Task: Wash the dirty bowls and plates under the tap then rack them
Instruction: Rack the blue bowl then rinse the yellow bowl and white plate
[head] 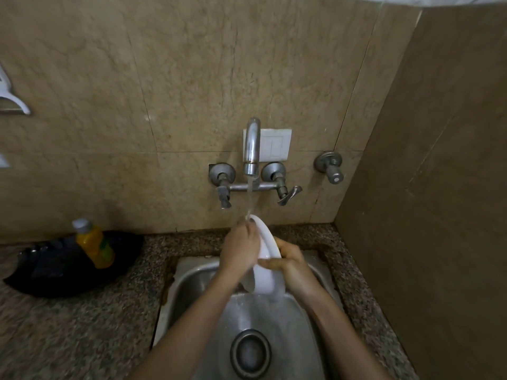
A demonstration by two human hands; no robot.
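Note:
A white plate (265, 278) stands on edge over the steel sink (192, 275), its top rim under the stream of water from the tap (251, 145). My right hand (290, 266) grips the plate's right edge, thumb lying across its face. My left hand (240, 248) lies against the plate's left side, fingers reaching up to the wet top rim. Water sheets off the plate's lower edge into the basin. No other bowls or plates and no rack are in view.
The sink drain (250, 352) sits low in the basin. A yellow bottle (94, 244) stands on a black bag (55, 267) on the granite counter (68, 333) at the left. Tap handles (288, 194) and a wall valve (330, 167) project from the tiled wall; a side wall closes the right.

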